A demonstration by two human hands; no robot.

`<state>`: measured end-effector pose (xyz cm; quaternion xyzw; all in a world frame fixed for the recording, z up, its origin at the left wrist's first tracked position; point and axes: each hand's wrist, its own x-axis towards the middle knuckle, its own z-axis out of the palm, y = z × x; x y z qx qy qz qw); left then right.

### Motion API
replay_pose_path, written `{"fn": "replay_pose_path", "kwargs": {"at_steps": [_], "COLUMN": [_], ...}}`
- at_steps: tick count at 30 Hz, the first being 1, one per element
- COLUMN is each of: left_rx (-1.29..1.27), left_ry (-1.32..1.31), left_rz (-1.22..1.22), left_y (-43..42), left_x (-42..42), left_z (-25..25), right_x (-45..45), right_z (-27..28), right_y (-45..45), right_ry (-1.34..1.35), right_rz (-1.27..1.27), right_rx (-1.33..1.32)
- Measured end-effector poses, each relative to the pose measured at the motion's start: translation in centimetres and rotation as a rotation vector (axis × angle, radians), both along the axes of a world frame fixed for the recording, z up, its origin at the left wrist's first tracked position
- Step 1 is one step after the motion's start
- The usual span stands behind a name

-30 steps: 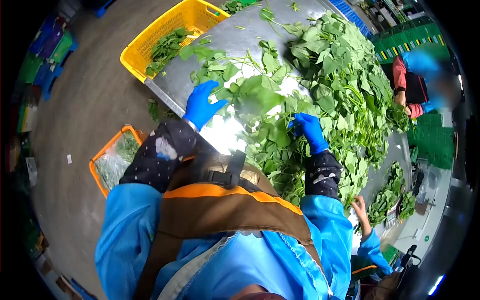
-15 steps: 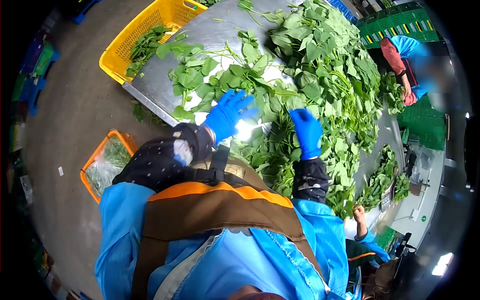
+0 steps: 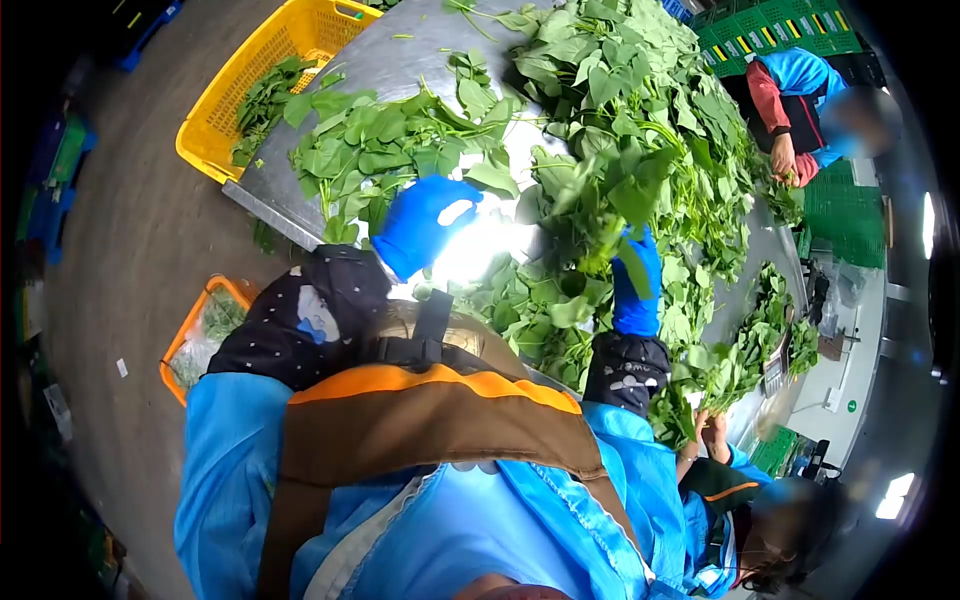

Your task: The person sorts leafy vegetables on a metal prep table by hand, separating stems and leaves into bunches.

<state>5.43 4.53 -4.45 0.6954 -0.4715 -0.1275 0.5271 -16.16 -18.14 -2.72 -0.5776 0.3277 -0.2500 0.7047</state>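
My right hand, in a blue glove, is closed on a sprig of leafy greens, its leaves blurred and raised above the pile. To the left, my left hand, also gloved in blue, hovers by the near edge of a loose spread of leafy greens. Glare and blur hide how its fingers are set. A large heap of leafy greens covers the middle and right of the metal table. A bright white patch of light lies between my hands.
A yellow crate holding some greens stands against the table's far-left side. On the floor at left is an orange basket with a plastic bag. One co-worker handles greens across the table; another works at lower right.
My right hand has come up with a sprig in it, leaves swinging above the heap. My left hand has shifted left, its spread fingers no longer distinct. The lower-right co-worker now has both hands at greens.
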Motion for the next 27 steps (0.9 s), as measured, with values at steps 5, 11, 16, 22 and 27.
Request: {"fn": "replay_pose_path", "kwargs": {"at_steps": [5, 11, 16, 22, 27], "left_rx": [0.14, 0.204, 0.554, 0.278, -0.155], "left_ry": [0.925, 0.937, 1.101, 1.189, 1.253], "left_rz": [-0.263, -0.205, 0.009, 0.181, 0.219], "left_y": [-2.1, -2.3, -1.4, -1.6, 0.3], "left_x": [-1.9, -2.9, -0.9, -0.2, 3.2], "left_z": [1.1, -0.9, 1.0, -1.6, -1.1], "right_x": [2.8, 6.4, 6.6, 6.2, 3.4], "right_z": [0.3, 0.2, -1.6, 0.6, -1.5], "right_y": [3.9, 8.9, 9.9, 12.2, 10.8], "right_ry": [0.058, 0.022, -0.022, -0.016, 0.37], "right_rz": [0.105, 0.214, 0.286, 0.527, 0.865], "right_rx": [0.075, 0.149, -0.124, -0.195, -0.603]}}
